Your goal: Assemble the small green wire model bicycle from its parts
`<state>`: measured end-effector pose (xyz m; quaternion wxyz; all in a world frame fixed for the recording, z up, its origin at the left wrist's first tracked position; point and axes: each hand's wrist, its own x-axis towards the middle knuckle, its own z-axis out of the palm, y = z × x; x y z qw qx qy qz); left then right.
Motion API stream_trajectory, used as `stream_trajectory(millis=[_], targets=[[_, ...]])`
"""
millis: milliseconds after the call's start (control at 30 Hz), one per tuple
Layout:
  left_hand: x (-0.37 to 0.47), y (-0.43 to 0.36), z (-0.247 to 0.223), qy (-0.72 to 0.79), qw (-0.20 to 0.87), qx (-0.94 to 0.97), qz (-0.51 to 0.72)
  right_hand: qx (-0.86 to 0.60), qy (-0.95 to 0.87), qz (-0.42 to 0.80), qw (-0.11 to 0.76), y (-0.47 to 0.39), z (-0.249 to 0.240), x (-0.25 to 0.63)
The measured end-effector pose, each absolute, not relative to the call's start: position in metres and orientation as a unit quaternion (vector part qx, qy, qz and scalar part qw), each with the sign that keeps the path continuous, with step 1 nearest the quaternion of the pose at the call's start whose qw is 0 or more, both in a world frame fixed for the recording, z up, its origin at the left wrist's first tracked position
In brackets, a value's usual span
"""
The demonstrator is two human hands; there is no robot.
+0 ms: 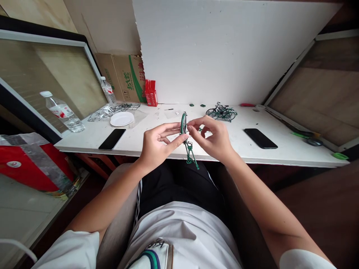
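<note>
The left hand is pinching a green model bicycle by its wheel above the table's near edge; the right hand is holding thumb and forefinger nearly together alongside, any grip unclear. Uneven pressure could be bending the wheel.

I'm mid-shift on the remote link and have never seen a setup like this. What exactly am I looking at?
There is no machine here: these are a person's own bare hands. The single picture comes from a camera worn on the head, looking forward and down. The left hand holds a small green bicycle model above the table's near edge; the right hand has its fingertips at the wheel. On the white table lie two dark phones, a white plate and, farther back, more small bicycles. Whether the right fingers pinch a tiny part is too small to tell.
</note>
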<state>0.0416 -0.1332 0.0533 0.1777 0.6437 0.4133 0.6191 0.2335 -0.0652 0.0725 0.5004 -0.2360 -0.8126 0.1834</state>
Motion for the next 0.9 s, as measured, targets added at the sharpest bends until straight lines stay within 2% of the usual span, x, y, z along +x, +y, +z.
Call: stream_trajectory(millis=[267,700,900], targets=[[0.042,-0.136,0.058,0.418,0.174,0.643,0.617,-0.166,-0.843,0.016,0.512,-0.056,0.069,0.238],[0.038,-0.131,0.054,0.42,0.162,0.664,0.596,-0.166,-0.862,-0.061,0.474,-0.047,0.065,0.24],[0.037,-0.13,0.054,0.424,0.165,0.673,0.584,-0.178,-0.863,-0.031,0.471,-0.05,0.065,0.239]])
